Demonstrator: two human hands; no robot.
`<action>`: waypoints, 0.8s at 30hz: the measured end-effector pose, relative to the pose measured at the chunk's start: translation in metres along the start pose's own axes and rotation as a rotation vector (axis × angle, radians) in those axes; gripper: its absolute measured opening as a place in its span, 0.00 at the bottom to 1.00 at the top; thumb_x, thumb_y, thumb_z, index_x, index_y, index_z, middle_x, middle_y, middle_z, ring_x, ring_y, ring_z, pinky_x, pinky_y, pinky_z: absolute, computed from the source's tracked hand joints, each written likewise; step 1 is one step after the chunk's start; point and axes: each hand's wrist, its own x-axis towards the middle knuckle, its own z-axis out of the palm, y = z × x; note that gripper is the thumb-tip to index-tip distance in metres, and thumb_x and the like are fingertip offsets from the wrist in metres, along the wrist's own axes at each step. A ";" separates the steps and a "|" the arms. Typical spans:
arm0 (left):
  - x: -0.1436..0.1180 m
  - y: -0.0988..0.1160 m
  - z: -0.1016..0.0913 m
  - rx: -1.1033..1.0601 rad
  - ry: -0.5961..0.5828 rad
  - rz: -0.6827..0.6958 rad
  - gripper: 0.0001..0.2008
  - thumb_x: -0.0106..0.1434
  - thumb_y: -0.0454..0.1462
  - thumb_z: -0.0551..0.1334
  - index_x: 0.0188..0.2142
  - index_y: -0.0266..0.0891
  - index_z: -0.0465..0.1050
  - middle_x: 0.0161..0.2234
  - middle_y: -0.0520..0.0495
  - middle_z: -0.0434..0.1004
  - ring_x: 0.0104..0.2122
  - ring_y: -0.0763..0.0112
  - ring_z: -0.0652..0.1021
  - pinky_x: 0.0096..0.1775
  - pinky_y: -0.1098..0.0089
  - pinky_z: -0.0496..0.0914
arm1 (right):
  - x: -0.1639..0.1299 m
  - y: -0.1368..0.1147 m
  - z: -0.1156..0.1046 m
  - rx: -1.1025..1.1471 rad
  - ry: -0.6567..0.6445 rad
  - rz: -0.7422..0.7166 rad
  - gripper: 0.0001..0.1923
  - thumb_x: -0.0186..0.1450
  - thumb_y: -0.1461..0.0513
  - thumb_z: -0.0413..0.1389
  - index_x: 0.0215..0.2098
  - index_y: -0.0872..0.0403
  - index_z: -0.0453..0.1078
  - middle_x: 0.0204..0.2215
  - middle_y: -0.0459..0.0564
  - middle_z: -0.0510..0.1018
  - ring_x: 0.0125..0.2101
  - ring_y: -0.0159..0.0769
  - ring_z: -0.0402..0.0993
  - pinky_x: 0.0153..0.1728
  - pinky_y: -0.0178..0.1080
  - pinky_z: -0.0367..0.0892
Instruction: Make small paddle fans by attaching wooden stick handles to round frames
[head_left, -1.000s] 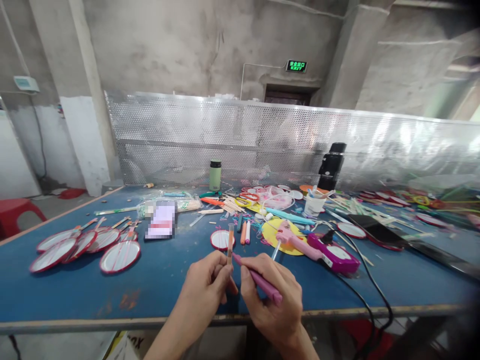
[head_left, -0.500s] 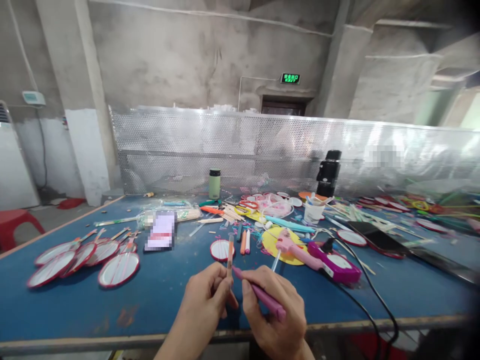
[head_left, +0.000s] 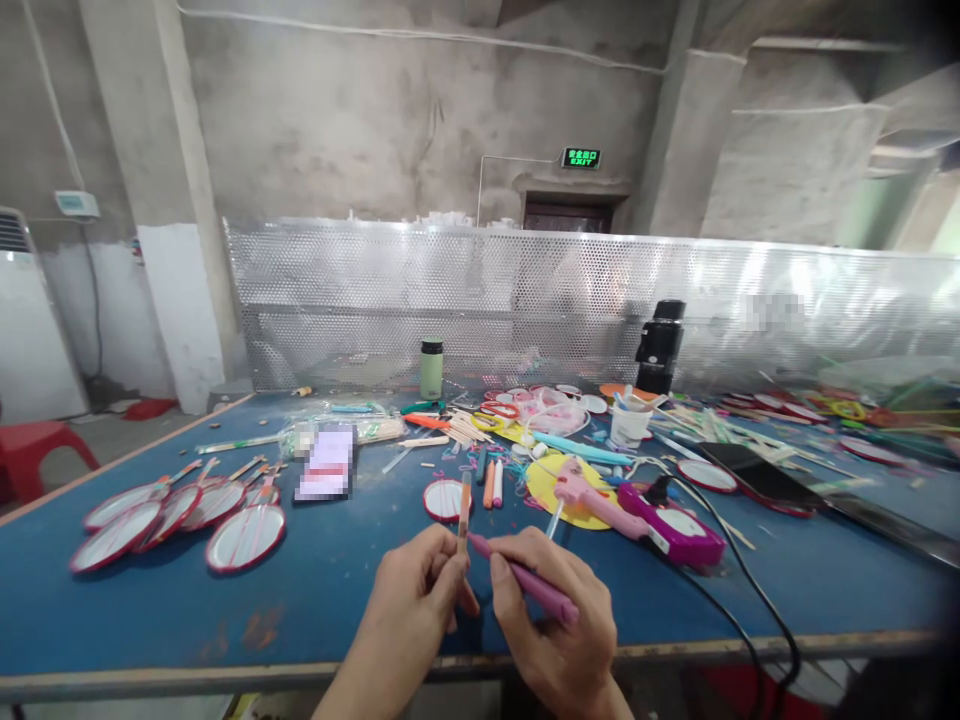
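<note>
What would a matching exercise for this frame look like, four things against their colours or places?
Things:
1. pen
2. stick
3. bottle
4. glue gun

Descriptions:
A. pale green, standing by the perforated screen
B. purple, in the right hand
C. upright, in the left hand
D. magenta, lying on the table, corded

Pairs: 1-B, 2-C, 3-A, 4-D

A green illuminated exit sign (head_left: 580,158) is mounted on the concrete wall above a dark doorway; it shows a line of Chinese characters, too small to make out, with the word "EXIT" beneath. A card (head_left: 327,462) lying on the blue table (head_left: 315,590) is blurred, so nothing on it can be read.
</note>
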 end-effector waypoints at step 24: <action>-0.001 0.001 0.001 0.008 -0.002 0.004 0.14 0.67 0.44 0.55 0.29 0.39 0.68 0.21 0.50 0.76 0.19 0.73 0.69 0.25 0.74 0.62 | 0.003 0.000 0.000 -0.017 0.001 -0.024 0.07 0.64 0.69 0.55 0.34 0.53 0.73 0.25 0.44 0.79 0.23 0.28 0.74 0.28 0.32 0.69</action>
